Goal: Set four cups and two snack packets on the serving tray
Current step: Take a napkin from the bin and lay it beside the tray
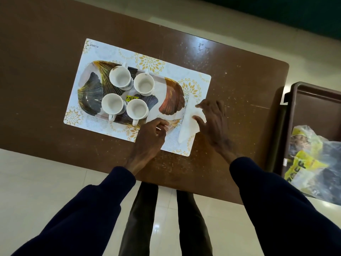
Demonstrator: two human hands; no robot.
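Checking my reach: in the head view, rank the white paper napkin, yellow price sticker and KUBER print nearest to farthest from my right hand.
1. White paper napkin, touched by the right hand.
2. Yellow price sticker, on the leaf-patterned tray.
3. KUBER print, white-and-gold placemat's far left corner.

The scene is lit evenly and moderately from overhead. A bright patch of glare is seen on the brown table (200, 45) toward its far side, and paler reflections are thrown back by the glossy floor tiles (160, 228). A faint sheen is carried by the serving tray (86, 97). The white cups (120, 77) are rendered almost without detail. The right hand (212, 122) is softened by slight blur. Straight edges are bowed by the wide lens, and the upper right corner is left dark.
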